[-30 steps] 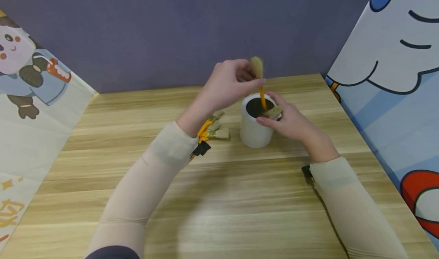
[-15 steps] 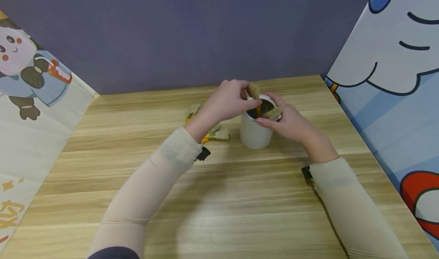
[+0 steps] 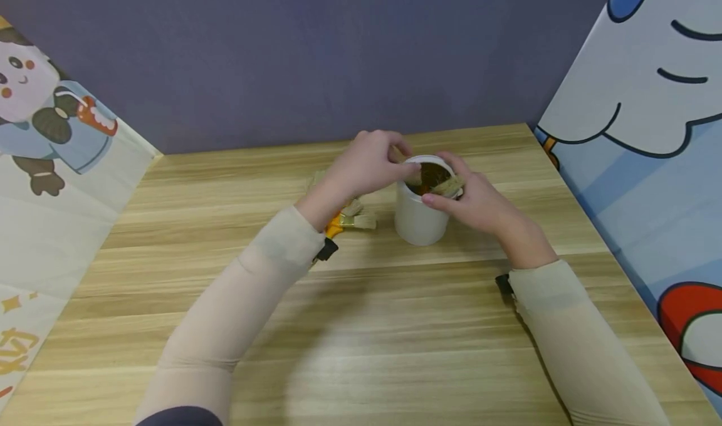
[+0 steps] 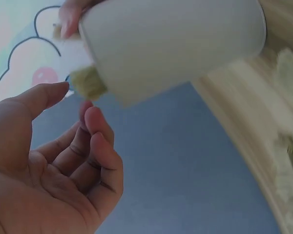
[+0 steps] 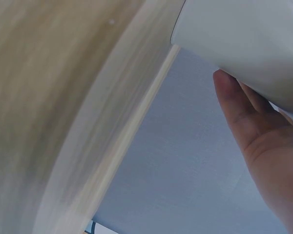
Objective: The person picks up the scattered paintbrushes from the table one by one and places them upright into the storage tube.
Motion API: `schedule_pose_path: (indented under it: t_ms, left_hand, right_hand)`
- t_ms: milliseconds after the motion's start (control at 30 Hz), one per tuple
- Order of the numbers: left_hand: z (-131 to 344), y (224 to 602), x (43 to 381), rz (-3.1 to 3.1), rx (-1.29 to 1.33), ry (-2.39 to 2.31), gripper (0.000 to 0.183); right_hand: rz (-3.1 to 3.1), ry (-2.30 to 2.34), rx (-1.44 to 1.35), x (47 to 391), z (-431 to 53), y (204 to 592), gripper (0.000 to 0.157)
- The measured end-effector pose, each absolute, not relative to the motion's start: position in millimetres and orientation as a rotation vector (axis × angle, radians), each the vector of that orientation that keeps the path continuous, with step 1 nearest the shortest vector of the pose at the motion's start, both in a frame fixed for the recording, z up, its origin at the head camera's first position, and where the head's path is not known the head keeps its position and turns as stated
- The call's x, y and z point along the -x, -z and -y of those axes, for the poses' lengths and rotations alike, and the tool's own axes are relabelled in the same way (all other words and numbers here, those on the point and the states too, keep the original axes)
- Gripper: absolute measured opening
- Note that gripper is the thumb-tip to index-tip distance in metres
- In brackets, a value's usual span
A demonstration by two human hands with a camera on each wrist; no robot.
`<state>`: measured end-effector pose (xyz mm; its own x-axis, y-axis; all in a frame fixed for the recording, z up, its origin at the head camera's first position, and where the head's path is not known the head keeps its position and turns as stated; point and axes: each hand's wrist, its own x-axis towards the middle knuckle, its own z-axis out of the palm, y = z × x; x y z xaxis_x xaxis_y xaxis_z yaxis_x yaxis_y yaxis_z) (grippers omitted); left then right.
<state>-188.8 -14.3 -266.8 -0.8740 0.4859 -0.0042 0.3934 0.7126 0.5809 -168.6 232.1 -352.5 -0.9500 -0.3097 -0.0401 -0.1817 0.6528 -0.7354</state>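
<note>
A white cylindrical holder (image 3: 420,219) stands upright on the table, with paintbrushes inside. My right hand (image 3: 479,202) grips it at the rim from the right, thumb in front and fingers round the far side. Pale bristles of one paintbrush (image 3: 449,186) stick up beside that thumb. My left hand (image 3: 369,163) is at the rim's left side, its thumb and loosely bent fingers apart around the bristles of another paintbrush (image 4: 89,83), with a gap showing in the left wrist view. That brush's handle is hidden inside the holder.
Several paintbrushes with orange handles (image 3: 334,225) lie on the wooden table (image 3: 395,338) left of the holder, partly covered by the left wrist. A dark wall panel (image 3: 338,62) rises behind, and cartoon-printed panels (image 3: 637,88) flank the table.
My left hand has lowered a paintbrush, bristles up, into the holder. It has then loosened from the bristles and shifted slightly left. My right hand has kept its grip on the holder.
</note>
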Motion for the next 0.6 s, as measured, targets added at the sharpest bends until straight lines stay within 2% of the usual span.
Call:
schedule_pose_path:
  t_ms: [300, 600]
  left_hand:
    - [66.3, 260.0, 198.9, -2.853, -0.548, -0.785, 0.041]
    - [126.8, 307.3, 211.1, -2.830, -0.356, -0.341, 0.045]
  right_hand:
    - [-2.724, 1.158, 0.387, 167.8, -230.4, 350.1, 0.096]
    - [-2.722, 1.132, 0.371, 166.7, -231.2, 349.6, 0.099]
